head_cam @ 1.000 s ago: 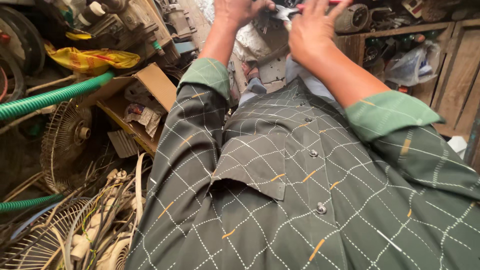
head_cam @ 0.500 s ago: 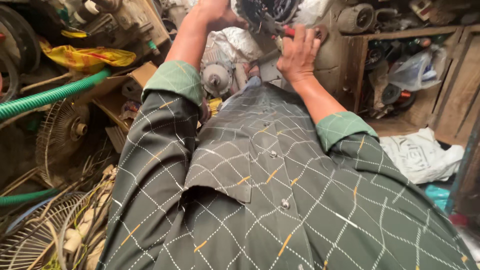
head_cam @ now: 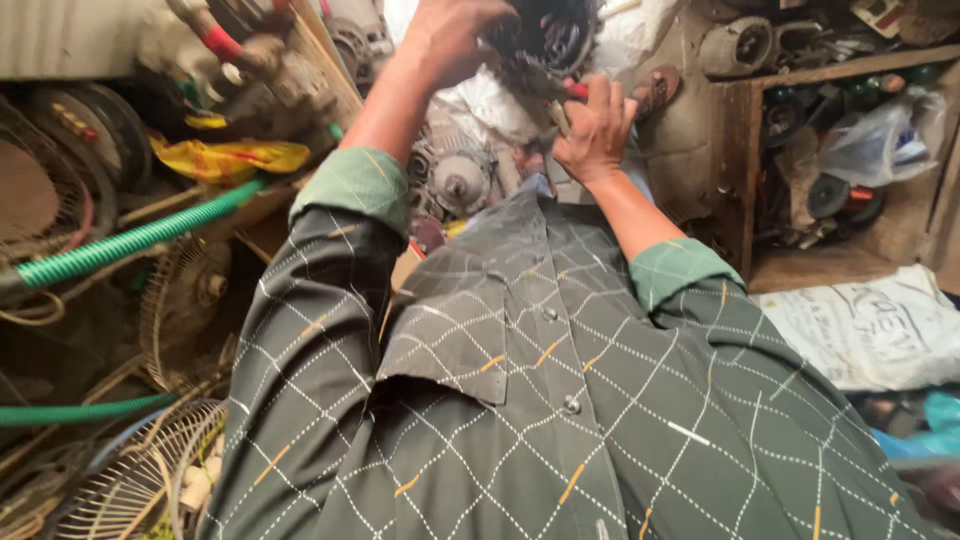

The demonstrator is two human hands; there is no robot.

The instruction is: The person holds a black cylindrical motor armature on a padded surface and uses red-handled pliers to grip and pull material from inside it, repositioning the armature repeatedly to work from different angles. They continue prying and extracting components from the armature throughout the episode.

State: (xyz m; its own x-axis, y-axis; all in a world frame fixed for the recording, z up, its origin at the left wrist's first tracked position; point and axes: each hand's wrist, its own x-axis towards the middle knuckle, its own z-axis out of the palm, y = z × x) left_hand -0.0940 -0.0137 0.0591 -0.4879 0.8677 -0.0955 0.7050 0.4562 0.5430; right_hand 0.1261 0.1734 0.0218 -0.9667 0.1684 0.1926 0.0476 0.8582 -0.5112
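Observation:
At the top of the head view my left hand (head_cam: 450, 40) grips the rim of a dark round motor stator (head_cam: 550, 35) with wire windings inside. Just below it my right hand (head_cam: 595, 125) is closed around a red-handled tool (head_cam: 572, 92) whose tip reaches into the stator. My dark green checked shirt (head_cam: 540, 400) with rolled sleeves fills the lower half of the view and hides my lap.
A green hose (head_cam: 130, 240) and wire fan guards (head_cam: 130, 480) lie at the left beside a yellow cloth (head_cam: 230, 155). Small motors (head_cam: 455, 180) sit below my hands. A wooden shelf (head_cam: 830, 70) with parts stands at the right, a white sack (head_cam: 870, 330) below it.
The view has tilted down and left. Both hands stay raised on the stator; my right hand has shifted a little lower and right with the red-handled tool.

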